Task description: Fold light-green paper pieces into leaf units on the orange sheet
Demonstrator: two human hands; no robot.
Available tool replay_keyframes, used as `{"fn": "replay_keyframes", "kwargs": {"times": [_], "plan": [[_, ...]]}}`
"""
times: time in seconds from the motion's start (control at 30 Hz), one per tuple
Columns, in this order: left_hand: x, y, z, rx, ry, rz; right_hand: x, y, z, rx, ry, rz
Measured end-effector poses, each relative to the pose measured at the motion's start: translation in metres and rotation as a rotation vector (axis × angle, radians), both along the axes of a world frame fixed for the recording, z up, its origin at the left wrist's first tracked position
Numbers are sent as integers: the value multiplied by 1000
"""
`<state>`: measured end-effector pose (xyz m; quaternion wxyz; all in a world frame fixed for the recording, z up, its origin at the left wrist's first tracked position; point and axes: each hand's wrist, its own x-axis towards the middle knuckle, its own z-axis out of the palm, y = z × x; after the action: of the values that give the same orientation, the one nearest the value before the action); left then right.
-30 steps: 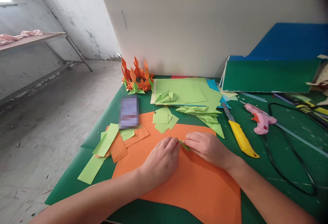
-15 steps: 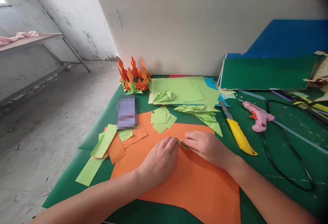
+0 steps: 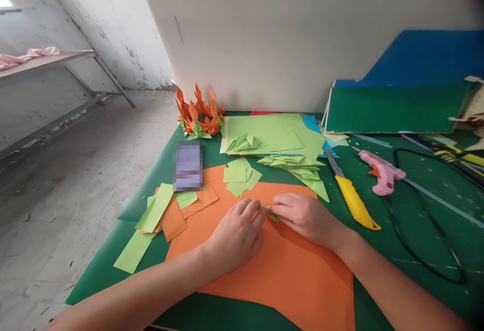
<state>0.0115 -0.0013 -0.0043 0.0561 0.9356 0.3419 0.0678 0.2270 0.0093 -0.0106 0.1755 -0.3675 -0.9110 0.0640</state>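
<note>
My left hand (image 3: 236, 235) and my right hand (image 3: 302, 216) meet over a large orange sheet (image 3: 287, 275) on the green table. Both pinch a small folded piece of light green paper (image 3: 270, 213) between their fingertips, pressing it down on the sheet. Just beyond my hands lie several small green paper squares (image 3: 239, 175). Most of the folded piece is hidden under my fingers.
A yellow utility knife (image 3: 353, 201) and a pink glue gun (image 3: 381, 172) lie to the right, with a black cord (image 3: 427, 230). Green sheets (image 3: 272, 136), folded green pieces (image 3: 298, 167), an orange paper crown (image 3: 198, 114), a phone (image 3: 188, 165) and paper scraps (image 3: 159, 217) lie behind and left.
My hands stay in place on the folded green piece; the fingers shift only slightly. The view has moved a little.
</note>
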Motion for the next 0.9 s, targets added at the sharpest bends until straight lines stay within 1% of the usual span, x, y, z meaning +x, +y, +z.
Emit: {"fn": "replay_keyframes", "kwargs": {"times": [0.17,0.37,0.57,0.63,0.73,0.9], "plan": [[0,1,-1,-29,-25,4,1,0,3,-48,-14,-12],[0,3,-2,-20,-18,0,3,0,8,-138,-17,-15],[0,3,-3,10,-24,-4,17,3,11,-223,-39,-43],[1,2,-3,17,-14,-2,23,5,12,-229,-37,-41],[3,0,-2,47,20,7,28,6,14,-182,-45,-6],[2,-1,-1,117,73,36,26,6,14,-104,-41,20]]}}
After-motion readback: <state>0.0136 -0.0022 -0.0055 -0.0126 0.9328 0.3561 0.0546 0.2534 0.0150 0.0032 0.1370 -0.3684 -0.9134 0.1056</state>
